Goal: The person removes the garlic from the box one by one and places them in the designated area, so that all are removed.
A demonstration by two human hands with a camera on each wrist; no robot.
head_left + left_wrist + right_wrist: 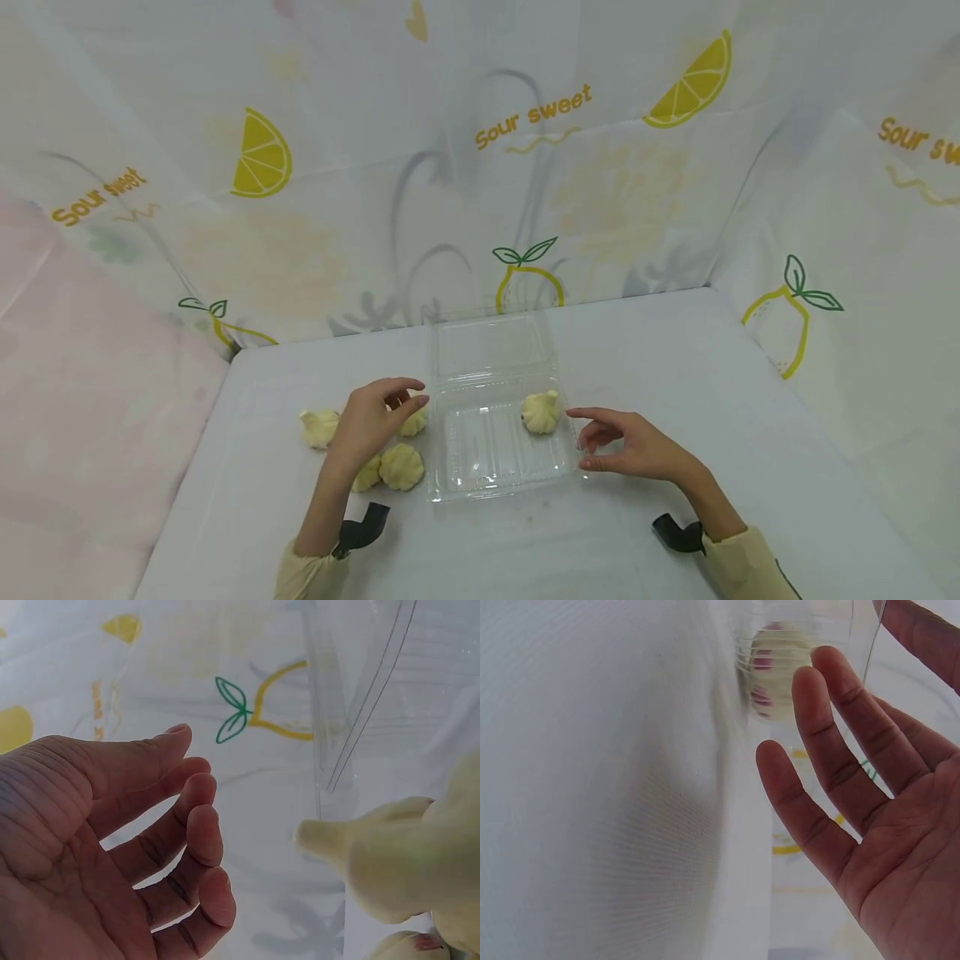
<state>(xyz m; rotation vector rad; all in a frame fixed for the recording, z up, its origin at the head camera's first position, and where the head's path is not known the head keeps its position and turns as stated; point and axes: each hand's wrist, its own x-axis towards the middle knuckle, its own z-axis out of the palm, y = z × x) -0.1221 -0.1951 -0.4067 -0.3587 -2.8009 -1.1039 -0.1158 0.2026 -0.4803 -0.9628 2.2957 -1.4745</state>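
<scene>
A clear plastic clamshell box (487, 450) lies with its lid (491, 346) folded back. One garlic bulb (541, 412) sits in the right part of its base. My left hand (372, 421) hovers over the garlic bulbs left of the box, its fingers loosely bent with nothing between them. In the left wrist view a garlic bulb (390, 859) lies beyond the fingertips. My right hand (630, 446) is at the box's right edge, fingers spread and relaxed. Through the box wall in the right wrist view, the garlic bulb (780, 671) shows purple marks.
Left of the box on the white table (675, 367) lie several more bulbs: one garlic bulb (318, 428) farthest left, another garlic bulb (402, 467) near the box's front left corner. A printed cloth (360, 225) hangs behind the table.
</scene>
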